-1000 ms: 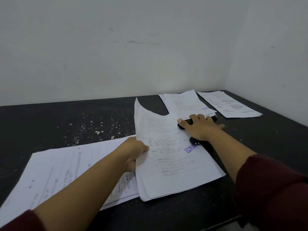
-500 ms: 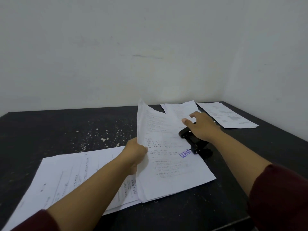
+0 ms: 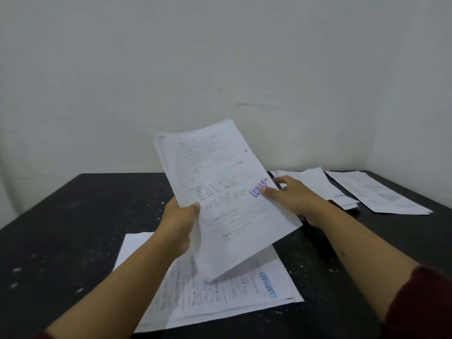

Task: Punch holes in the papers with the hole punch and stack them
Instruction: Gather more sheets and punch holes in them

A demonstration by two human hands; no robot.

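Both hands pinch the papers (image 3: 220, 199), left hand (image 3: 179, 223) and right hand (image 3: 291, 199), its long side pointing to eleven o'clock. The hole punch is mostly hidden, maybe behind the right wrist.

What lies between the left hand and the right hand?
In the head view, the lifted white printed sheets with the purple stamp span the gap: the left hand pinches their left edge, the right hand their right edge.
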